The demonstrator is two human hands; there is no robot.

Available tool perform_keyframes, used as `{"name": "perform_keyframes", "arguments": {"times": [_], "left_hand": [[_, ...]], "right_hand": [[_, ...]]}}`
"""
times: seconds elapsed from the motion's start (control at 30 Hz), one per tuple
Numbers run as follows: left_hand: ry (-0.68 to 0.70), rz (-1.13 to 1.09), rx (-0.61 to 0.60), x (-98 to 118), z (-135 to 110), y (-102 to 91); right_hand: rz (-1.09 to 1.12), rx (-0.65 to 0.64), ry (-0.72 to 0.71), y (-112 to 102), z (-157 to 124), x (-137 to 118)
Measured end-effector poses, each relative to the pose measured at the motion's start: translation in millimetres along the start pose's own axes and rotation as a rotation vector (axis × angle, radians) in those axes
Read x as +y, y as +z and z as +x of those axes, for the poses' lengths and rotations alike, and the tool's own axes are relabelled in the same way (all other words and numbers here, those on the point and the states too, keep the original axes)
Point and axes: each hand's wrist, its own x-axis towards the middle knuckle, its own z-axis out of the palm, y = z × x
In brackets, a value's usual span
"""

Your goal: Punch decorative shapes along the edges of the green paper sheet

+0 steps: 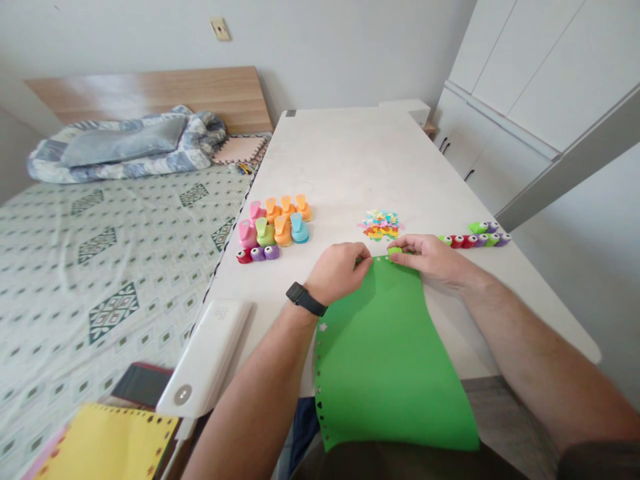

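A green paper sheet point(390, 360) stretches from the table down over its near edge toward my body, with a row of small punched holes along its left and far edges. My left hand point(343, 270), wearing a black watch point(306, 298), pinches the far left corner of the sheet. At the far edge, the fingers of my right hand point(430, 260) close around a small lime-green craft punch point(395, 253) set on the paper. Just beyond the punch lies a pile of colourful paper cut-outs point(381, 225).
Several large craft punches point(283, 230) and small ones point(257, 254) stand at the left, more small punches point(470, 241) at the right. A white power bank point(207, 357), a phone point(143, 384) and yellow punched paper point(107, 440) lie near left. A bed point(100, 267) adjoins the white table point(345, 160).
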Motion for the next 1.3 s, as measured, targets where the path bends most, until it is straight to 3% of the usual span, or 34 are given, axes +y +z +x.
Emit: {"name": "perform_keyframes", "arguments": {"times": [0.97, 1.3], "left_hand": [[0.011, -0.019, 0.004, -1, -1, 0.6], [-0.009, -0.075, 0.001, 9, 1, -0.9]], "right_hand": [[-0.187, 0.079, -0.104, 4, 1, 3], [-0.33, 0.085, -0.192, 13, -3, -7]]}}
